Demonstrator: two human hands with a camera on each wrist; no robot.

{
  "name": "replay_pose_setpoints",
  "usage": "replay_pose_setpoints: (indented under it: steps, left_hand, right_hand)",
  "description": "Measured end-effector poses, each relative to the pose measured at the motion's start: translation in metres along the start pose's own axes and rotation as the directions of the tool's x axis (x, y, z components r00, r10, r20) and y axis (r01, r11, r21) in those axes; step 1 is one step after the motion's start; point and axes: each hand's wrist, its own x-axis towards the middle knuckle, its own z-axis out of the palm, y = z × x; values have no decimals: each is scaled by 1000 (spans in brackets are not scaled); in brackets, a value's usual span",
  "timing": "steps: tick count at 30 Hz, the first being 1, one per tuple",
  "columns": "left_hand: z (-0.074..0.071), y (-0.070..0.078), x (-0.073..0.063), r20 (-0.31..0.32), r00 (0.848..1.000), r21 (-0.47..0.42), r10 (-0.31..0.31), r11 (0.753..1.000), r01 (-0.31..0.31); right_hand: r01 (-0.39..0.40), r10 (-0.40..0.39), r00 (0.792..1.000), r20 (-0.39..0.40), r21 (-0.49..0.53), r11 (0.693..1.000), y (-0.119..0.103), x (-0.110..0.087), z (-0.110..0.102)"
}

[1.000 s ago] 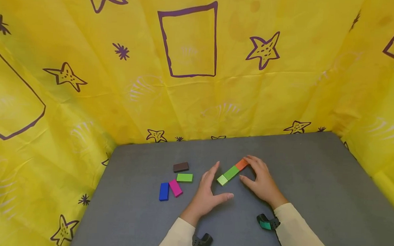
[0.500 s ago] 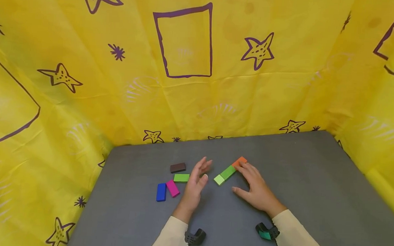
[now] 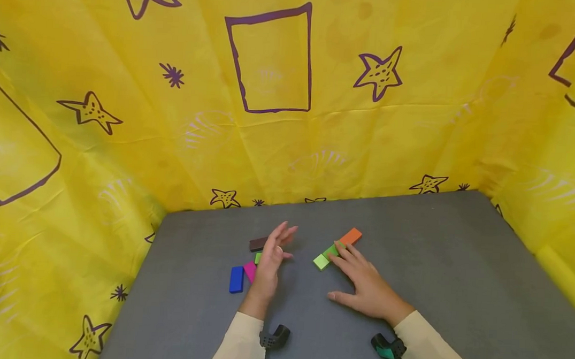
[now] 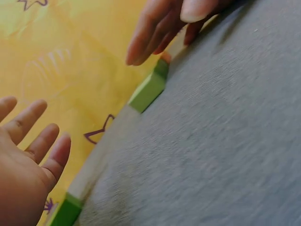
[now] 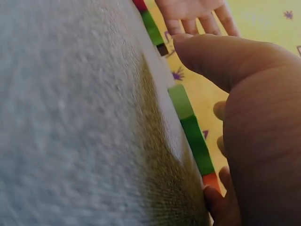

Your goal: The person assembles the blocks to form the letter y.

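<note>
A light green block (image 3: 321, 262), a green block (image 3: 330, 251) and an orange block (image 3: 351, 236) lie end to end in a slanting row on the table. My right hand (image 3: 367, 285) is spread beside this row, its fingertips overlapping the green block in the head view. To the left, my left hand (image 3: 266, 269) stands on edge with fingers extended and nothing in them. It partly covers a second green block (image 3: 258, 257) and a pink block (image 3: 249, 270). A dark brown block (image 3: 257, 244) and a blue block (image 3: 236, 279) lie around it.
The grey table (image 3: 439, 245) reaches back to a yellow cloth (image 3: 269, 162) printed with starfish, which also hangs at both sides. Black bands, one on the left wrist (image 3: 274, 337) and one on the right wrist (image 3: 388, 346), carry the wrist cameras.
My left hand has moved left, away from the row and in front of the loose blocks. My right hand's fingers have slid from the orange block toward the green one.
</note>
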Motion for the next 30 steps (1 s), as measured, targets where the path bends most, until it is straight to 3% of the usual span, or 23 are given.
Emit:
replay_pose_setpoints:
  steps: [7,13,21,30]
  left_hand:
    - [-21,4,1,-88,996,35,32,999,-29]
    - [-46,8,0,-204,978,72,38,997,-24]
    - [-84,10,-8,-353,935,115,-44,989,90]
    - [-107,1,-16,-432,892,147,-131,966,213]
  right_hand:
    - [32,-30,997,65,-29,999,-5,-1,2]
    - [45,-41,995,89,-50,998,-5,-2,2]
    - [57,-49,992,112,-66,996,-5,-1,2]
    - [52,-43,992,117,-74,996,-5,-3,2]
